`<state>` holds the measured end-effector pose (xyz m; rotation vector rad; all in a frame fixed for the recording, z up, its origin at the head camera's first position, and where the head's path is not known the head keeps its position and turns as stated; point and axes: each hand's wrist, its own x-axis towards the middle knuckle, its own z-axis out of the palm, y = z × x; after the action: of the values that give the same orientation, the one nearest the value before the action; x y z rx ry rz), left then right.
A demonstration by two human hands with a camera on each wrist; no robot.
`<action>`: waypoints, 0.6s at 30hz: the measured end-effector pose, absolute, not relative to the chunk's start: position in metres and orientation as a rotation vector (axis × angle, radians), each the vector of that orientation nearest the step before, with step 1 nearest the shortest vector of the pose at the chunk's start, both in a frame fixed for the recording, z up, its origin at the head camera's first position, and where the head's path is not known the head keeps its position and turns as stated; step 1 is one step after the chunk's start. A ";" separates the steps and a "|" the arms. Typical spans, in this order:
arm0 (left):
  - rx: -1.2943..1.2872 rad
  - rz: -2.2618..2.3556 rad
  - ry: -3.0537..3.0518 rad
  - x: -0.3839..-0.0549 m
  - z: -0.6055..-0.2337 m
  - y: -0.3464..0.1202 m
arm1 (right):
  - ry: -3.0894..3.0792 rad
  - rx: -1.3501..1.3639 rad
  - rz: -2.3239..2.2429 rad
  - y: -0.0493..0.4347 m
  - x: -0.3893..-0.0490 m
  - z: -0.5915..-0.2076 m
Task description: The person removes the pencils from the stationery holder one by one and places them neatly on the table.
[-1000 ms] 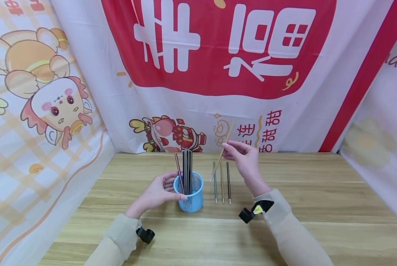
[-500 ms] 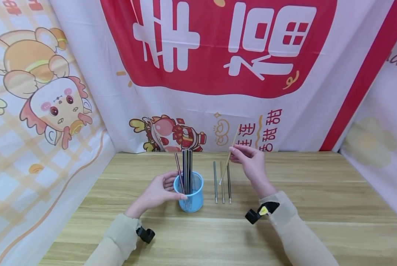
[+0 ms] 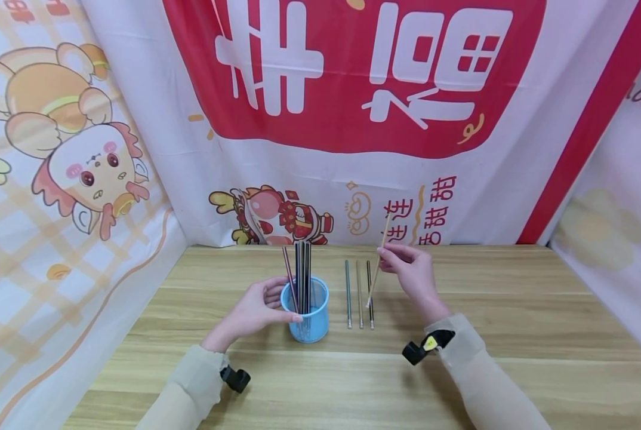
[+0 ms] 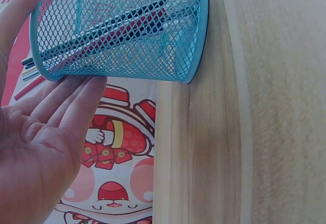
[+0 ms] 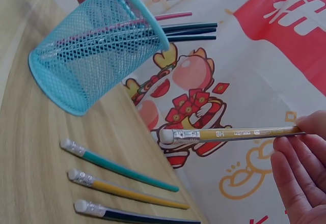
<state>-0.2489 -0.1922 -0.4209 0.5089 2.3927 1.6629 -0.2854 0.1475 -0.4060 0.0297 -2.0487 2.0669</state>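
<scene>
A printed cloth (image 3: pixel 326 131) is hung at twelve o'clock, behind a wooden table (image 3: pixel 541 310). The left hand (image 3: pixel 247 309) is set at the nine o'clock side of a blue mesh cup (image 3: pixel 316 328), which is gripped between the thumb in front and the fingers behind; how firmly cannot be told. By the right hand (image 3: pixel 413 272), at two o'clock from the cup, a yellow pencil (image 5: pixel 229 133) is pinched between thumb and fingertips. The cup is stood upright; it can be judged light, rigid and easily tipped, best steadied round its wall. Inside it a pencil bundle (image 3: pixel 302 269) is held. Around three o'clock from the cup, a green pencil (image 3: pixel 348 292), a second yellow pencil (image 3: pixel 360 292) and a dark pencil (image 5: pixel 137 216) are laid apart, side by side, eraser ends toward six o'clock. The pinched pencil is raised above this row, its white eraser (image 5: pixel 166 135) aimed down toward seven o'clock. It should be light, stiff and smooth, liable to swivel if loosely pinched, and best held near mid-shaft.
</scene>
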 end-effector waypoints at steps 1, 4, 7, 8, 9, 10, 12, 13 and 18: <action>0.508 1.663 2.392 -0.249 -0.421 -0.192 | -2.054 0.027 2.062 0.148 -0.286 -0.408; 0.505 1.662 2.392 -0.248 -0.420 -0.192 | -2.072 0.010 2.054 0.150 -0.289 -0.414; 0.501 1.659 2.393 -0.248 -0.420 -0.192 | -2.098 -0.015 2.042 0.152 -0.291 -0.420; 0.501 1.657 2.394 -0.248 -0.420 -0.192 | -2.110 -0.028 2.039 0.153 -0.292 -0.421; 0.501 1.656 2.394 -0.248 -0.419 -0.192 | -2.120 -0.042 2.036 0.153 -0.293 -0.422; 0.501 1.656 2.394 -0.248 -0.419 -0.192 | -2.130 -0.055 2.033 0.154 -0.293 -0.423; 0.502 1.656 2.393 -0.248 -0.419 -0.192 | -2.145 -0.072 2.029 0.155 -0.295 -0.425; 0.502 1.656 2.392 -0.248 -0.419 -0.192 | -2.157 -0.078 2.026 0.156 -0.295 -0.426; 0.500 1.654 2.391 -0.248 -0.420 -0.193 | -2.231 -0.086 2.001 0.161 -0.299 -0.427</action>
<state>-0.2478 -0.1925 -0.4197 0.5002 2.3911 1.6540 -0.2991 0.1606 -0.4272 -0.0859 -2.2312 2.0013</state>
